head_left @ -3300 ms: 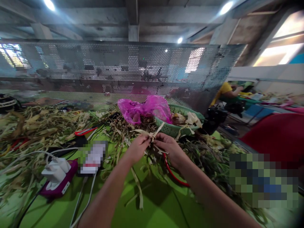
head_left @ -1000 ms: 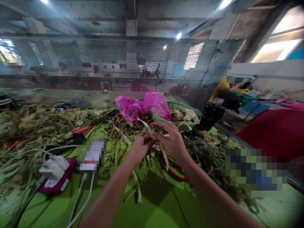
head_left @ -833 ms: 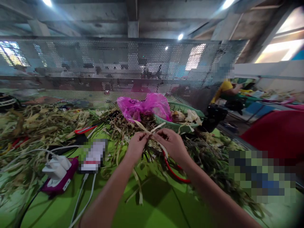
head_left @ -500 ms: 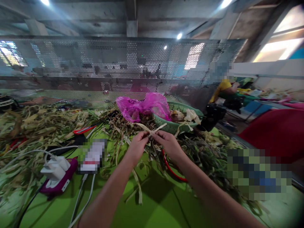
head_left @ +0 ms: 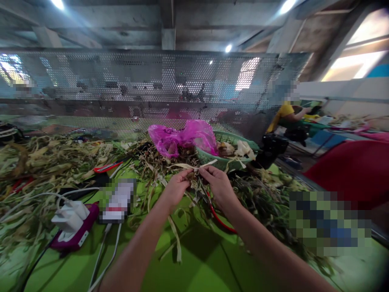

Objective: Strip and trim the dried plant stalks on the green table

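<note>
Both hands meet over the middle of the green table. My left hand (head_left: pixel 178 186) is closed, its thumb and forefinger pinching a pale dried leaf strip (head_left: pixel 181 166). My right hand (head_left: pixel 215 182) pinches the same strip, with the fingertips close to the left ones. Ends of the strip stick out to the left and right above the fingers. Thin dry stems hang below, between the hands. Beneath my right hand curves a red ring-shaped handle (head_left: pixel 219 219), partly hidden by the wrist.
A green basket (head_left: pixel 223 162) with a pink plastic bag (head_left: pixel 185 138) stands just beyond the hands. Dried leaves (head_left: pixel 45 162) heap up at left. A purple power strip (head_left: pixel 75 235) with white chargers and a blurred phone (head_left: pixel 118 200) lie nearby. A perforated metal screen (head_left: pixel 136 89) rises behind.
The strip's ends, crossed and raised before, now lie flatter and spread sideways. My right fingertips have shifted slightly right, away from the left ones.
</note>
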